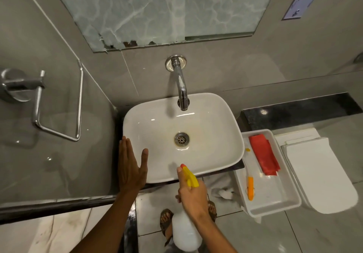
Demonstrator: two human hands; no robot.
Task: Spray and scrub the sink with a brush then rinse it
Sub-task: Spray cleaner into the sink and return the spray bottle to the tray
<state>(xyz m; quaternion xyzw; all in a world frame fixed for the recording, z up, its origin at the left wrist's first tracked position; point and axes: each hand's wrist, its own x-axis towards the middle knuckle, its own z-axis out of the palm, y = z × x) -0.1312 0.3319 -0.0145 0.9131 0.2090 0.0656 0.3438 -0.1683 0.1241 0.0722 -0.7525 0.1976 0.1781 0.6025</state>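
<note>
1. Over the near rim of the sink [212, 119], the right hand [193, 197] holds a spray bottle [185, 233] by its neck, fingers [179, 171] wrapped round the yellow trigger head [189, 176], and the nozzle points into the bowl.
2. On the sink's left edge rests the left hand [131, 166], flat and spread wide, thumb lying over the rim and the other fingers along the outside. It grips nothing; it looks to be steadying the person.
3. Progress, as I judge it: the task is at its very start. The spraying step is in hand or about to begin. I can see no foam or mist in the bowl, so I cannot tell whether any spray has landed.
4. Scrubbing is not yet done: an orange-handled brush [250, 188] lies untouched in the white tray [290, 203] to the right of the sink, beside a folded red cloth [264, 156].
5. Rinsing is also left: no water runs from the chrome tap [181, 88] above the bowl.
6. The sink itself is a white, rounded-rectangular basin sitting on a dark counter [238, 166] against the grey wall. Its glaze is glossy, but a yellowish-brown stain spreads around the metal drain [181, 139], strongest to the drain's right and above it.
</note>
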